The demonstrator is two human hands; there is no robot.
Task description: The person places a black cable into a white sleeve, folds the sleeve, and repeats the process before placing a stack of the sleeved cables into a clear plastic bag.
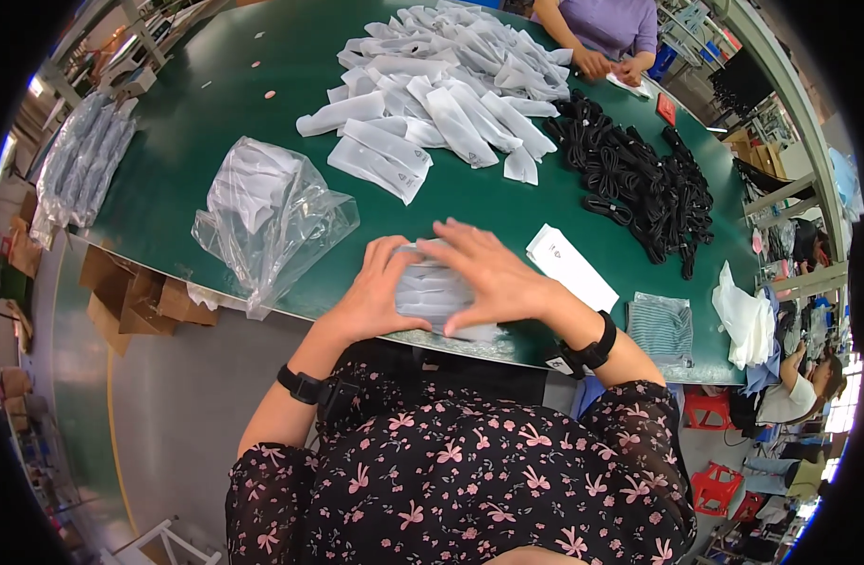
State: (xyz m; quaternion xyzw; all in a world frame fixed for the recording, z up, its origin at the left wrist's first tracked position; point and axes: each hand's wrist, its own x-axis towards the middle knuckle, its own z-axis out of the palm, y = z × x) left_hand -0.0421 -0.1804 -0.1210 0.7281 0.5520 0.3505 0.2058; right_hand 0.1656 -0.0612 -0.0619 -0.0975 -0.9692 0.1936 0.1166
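At the table's near edge, a stack of frosted white pouches (430,290) lies between my hands. My left hand (373,287) cups its left side, with the thumb along the near end. My right hand (493,273) holds the right side, its fingers reaching over the far part of the stack and the thumb near the front. What the pouches contain cannot be made out. To the left is a clear plastic bag (305,212) with more white pouches inside. A single flat white pouch (571,268) lies just right of my right hand.
A large heap of white pouches (460,71) covers the far middle of the green table (182,188). Bundled black cables (629,165) are piled at right. Filled clear bags (85,160) lie far left, a striped grey packet (660,325) near right. Across the table, a person's hands (611,68) handle something white.
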